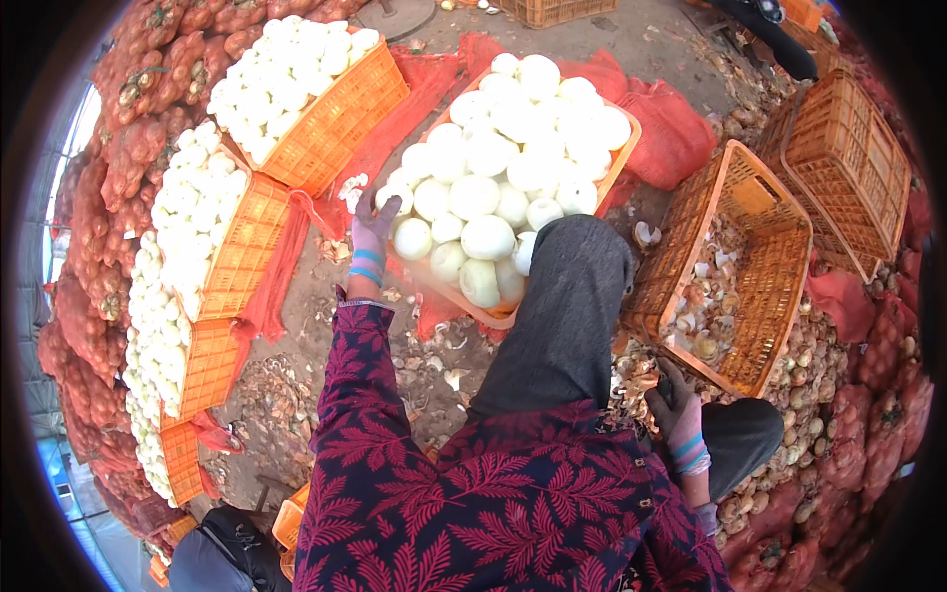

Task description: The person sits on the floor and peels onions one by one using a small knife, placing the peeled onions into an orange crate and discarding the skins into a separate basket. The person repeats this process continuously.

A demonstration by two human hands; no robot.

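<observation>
My left hand, in a pale glove with grey fingertips and a blue-banded cuff, is at the left rim of an orange crate heaped with peeled white onions. Its fingers are apart and hold nothing I can see; a scrap of white peel shows just beyond them. Low on the right, my right hand is beside my knee, close to the near corner of a second orange crate with loose skins in it. Its gloved fingers are curled, and what they hold is too dark to make out.
Several orange crates of peeled onions line the left, before stacked red net sacks. Unpeeled onions lie at right, below upturned crates. Red netting lies behind the middle crate. Another person's dark-clothed leg shows far right.
</observation>
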